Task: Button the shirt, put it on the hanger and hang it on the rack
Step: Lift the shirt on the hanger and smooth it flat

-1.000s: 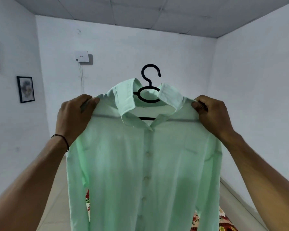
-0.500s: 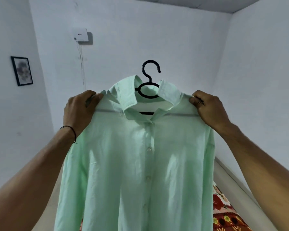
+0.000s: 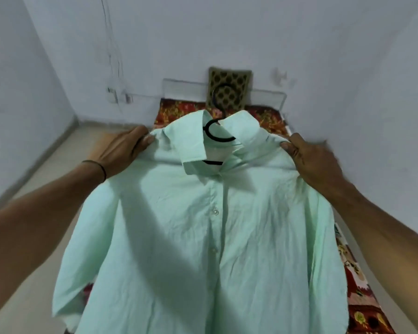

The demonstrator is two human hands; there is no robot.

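The fingers [image 3: 147, 140] of the left hand [image 3: 121, 153] are pinching one shoulder of the shirt [image 3: 203, 237]. The right hand [image 3: 309, 160] is gripping the other shoulder, thumb on top. Both are probably clamping the hanger [image 3: 221, 140] ends through the cloth. The fingers beneath are hidden, and the right hand is blurring.

The shirt is hanging in the air between the hands, front towards the person, over the bed [image 3: 179, 109]. The hanger's long axis is running left to right from hand to hand. Its hook [image 3: 217, 92] is pointing up and away from the person, in front of the pillow [image 3: 229, 88]. Both hands are about equally near the hook, and neither is touching it, so the hook would lead onto the rack.

No rack is showing, so its direction cannot be told. The hanger's arms are lying under the cloth. Two buttons [image 3: 215, 212] are looking closed. The one at the collar [image 3: 191, 143] is hard to make out, and the hem is running off the bottom edge.
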